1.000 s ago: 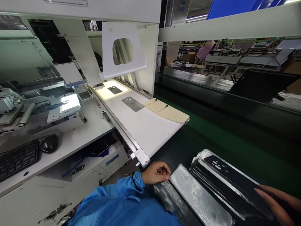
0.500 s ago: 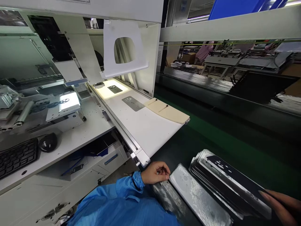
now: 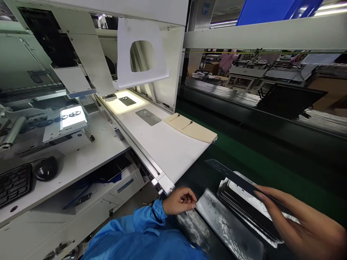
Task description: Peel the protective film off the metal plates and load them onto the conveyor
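My right hand (image 3: 300,224) pinches a thin dark phone back panel (image 3: 230,176) by its near end, between thumb and fingers. The panel is tilted, with camera holes toward its far end, above a stack of similar panels (image 3: 238,206). My left hand (image 3: 179,202) is closed, its fingers curled and thumb against the index finger. Its fingertips are at the corner of a plastic-covered panel or stack (image 3: 225,224); whether they grip anything I cannot make out. Below that hand lies crumpled clear plastic (image 3: 193,224).
A white conveyor belt (image 3: 162,151) runs into the machine, carrying a grey panel (image 3: 148,117). Another panel (image 3: 127,100) lies on its lit area. A beige guide plate (image 3: 192,129) covers the belt's right side. On the left bench are a mouse (image 3: 46,168) and keyboard (image 3: 16,184).
My right hand has lifted a dark panel off the top of the stack and moved left with it. My left hand has stayed in place. The view has shifted slightly.
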Tool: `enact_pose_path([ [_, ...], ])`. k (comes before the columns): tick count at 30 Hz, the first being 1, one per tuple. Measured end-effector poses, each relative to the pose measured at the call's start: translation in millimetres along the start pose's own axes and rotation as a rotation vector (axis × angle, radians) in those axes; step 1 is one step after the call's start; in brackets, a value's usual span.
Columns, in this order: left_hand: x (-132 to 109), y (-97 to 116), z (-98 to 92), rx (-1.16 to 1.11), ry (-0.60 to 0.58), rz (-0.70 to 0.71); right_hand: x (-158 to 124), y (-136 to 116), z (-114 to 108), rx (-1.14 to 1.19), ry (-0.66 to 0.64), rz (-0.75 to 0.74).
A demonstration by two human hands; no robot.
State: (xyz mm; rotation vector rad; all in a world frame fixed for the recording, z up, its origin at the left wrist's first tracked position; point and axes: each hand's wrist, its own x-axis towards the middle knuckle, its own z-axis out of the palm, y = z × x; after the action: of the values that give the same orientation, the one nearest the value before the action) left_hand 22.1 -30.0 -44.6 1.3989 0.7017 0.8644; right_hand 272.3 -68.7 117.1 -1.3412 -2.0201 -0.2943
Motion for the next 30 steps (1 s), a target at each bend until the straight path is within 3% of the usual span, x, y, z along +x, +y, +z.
enact_pose_path([
  [5,-1.6,0.2,-1.4,-0.006,-0.013,-0.021,70.0,-53.3,45.2,-0.046,0.032,-0.351],
  [9,-1.7,2.6,-1.0,-0.039,-0.032,-0.039,93.8,-82.3,93.1,-0.178,-0.025,-0.485],
  [13,-1.7,3.2,1.3,-0.089,-0.018,-0.019,88.5,-98.7,119.0,-0.141,-0.233,-0.4],
  [20,-3.5,0.4,0.1,-0.069,-0.036,-0.009,88.6,-100.5,125.5,-0.058,-0.493,-0.252],
  [30,-1.9,-1.5,-2.2,-0.018,-0.056,0.016,113.8,-90.9,131.7,0.029,-0.602,-0.176],
])
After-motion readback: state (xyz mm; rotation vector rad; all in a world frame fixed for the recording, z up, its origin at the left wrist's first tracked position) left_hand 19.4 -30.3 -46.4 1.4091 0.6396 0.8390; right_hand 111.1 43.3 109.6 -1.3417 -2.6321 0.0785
